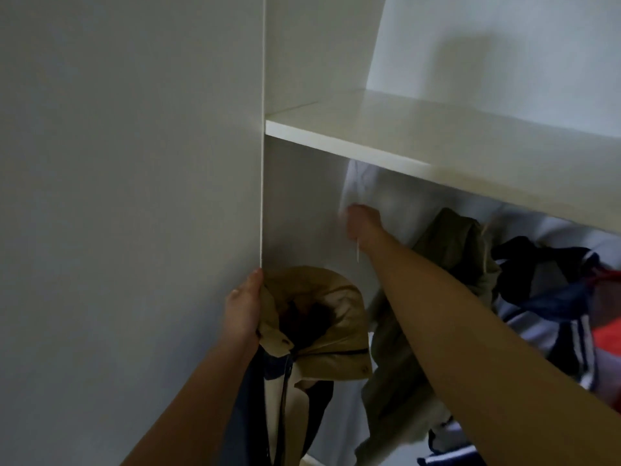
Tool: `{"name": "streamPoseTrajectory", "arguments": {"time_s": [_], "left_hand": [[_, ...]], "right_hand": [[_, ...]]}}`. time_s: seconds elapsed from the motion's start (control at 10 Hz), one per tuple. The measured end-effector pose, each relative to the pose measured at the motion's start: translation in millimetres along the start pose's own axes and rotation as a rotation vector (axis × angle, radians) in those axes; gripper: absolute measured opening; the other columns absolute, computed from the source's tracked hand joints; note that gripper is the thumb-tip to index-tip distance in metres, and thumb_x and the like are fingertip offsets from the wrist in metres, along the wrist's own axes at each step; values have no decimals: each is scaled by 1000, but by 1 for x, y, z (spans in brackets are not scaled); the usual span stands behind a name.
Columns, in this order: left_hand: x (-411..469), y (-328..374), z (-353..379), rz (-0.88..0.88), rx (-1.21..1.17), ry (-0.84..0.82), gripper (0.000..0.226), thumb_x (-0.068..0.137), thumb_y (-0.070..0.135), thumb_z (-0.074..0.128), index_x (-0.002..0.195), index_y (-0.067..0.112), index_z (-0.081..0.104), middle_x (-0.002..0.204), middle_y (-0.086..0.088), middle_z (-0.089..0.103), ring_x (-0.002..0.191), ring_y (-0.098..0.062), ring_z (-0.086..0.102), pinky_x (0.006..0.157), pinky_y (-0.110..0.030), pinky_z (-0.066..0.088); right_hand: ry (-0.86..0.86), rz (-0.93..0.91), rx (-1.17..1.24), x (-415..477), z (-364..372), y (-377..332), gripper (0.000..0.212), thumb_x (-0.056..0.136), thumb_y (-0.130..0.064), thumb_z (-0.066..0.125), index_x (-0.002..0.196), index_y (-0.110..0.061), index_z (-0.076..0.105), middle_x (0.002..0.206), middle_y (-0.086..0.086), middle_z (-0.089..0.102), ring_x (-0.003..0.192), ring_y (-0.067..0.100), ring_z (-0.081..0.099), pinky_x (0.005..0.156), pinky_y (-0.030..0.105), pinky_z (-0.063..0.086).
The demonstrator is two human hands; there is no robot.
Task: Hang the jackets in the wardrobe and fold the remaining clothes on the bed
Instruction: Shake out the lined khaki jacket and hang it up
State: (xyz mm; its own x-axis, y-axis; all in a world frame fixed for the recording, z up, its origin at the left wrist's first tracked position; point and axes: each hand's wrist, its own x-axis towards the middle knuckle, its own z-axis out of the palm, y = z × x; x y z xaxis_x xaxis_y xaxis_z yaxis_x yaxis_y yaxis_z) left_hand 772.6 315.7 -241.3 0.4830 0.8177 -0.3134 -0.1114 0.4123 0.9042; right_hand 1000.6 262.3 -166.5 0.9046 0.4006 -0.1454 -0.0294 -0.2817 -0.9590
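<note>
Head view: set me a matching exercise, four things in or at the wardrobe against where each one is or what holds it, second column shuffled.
1. tan hooded jacket
2. olive jacket
3. white garment
4. shelf

A. spans the wardrobe above the hanging clothes
B. held by the left hand at the wardrobe's left edge
C. hangs to the right of the white garment
D. gripped by the right hand under the shelf

Pairs: 1-B, 2-C, 3-D, 4-A
</note>
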Motion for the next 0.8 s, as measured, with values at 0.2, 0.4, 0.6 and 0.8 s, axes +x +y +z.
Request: {"name": "streamPoseTrajectory", "arguments": {"time_s": [0.2, 0.4, 0.6, 0.8], "left_hand": [[-34, 2, -30, -55, 38, -96, 27, 89, 41, 58, 77, 19, 66, 73, -3, 70, 76, -23, 65, 72, -35, 53], [-73, 1, -57, -82, 76, -170, 24, 92, 40, 55, 80, 21, 63, 78, 2, 65, 73, -14, 62, 54, -23, 48], [-103, 6, -55, -96, 159, -271, 29, 93, 35, 56, 95, 8, 67, 95, -13, 67, 90, -30, 63, 80, -37, 53], [-115, 3, -45, -96, 167, -324, 40, 92, 32, 58, 114, -1, 63, 94, -13, 67, 85, -27, 63, 80, -34, 51]], "right_hand": [[75, 80, 126, -77, -26, 32, 25, 96, -6, 42, 77, -10, 58, 58, 4, 42, 41, 12, 36, 37, 17, 28], [197, -192, -399, -170, -55, 95, 25, 99, -7, 38, 87, -4, 60, 77, 1, 52, 70, 15, 48, 66, 25, 35], [230, -308, -71, -262, -86, 135, 32, 96, -17, 54, 67, -17, 42, 55, -1, 39, 50, 10, 41, 53, 26, 38], [410, -329, 28, -284, -101, 137, 37, 99, -22, 48, 65, -8, 49, 42, -9, 41, 40, 1, 40, 44, 12, 33]]}}
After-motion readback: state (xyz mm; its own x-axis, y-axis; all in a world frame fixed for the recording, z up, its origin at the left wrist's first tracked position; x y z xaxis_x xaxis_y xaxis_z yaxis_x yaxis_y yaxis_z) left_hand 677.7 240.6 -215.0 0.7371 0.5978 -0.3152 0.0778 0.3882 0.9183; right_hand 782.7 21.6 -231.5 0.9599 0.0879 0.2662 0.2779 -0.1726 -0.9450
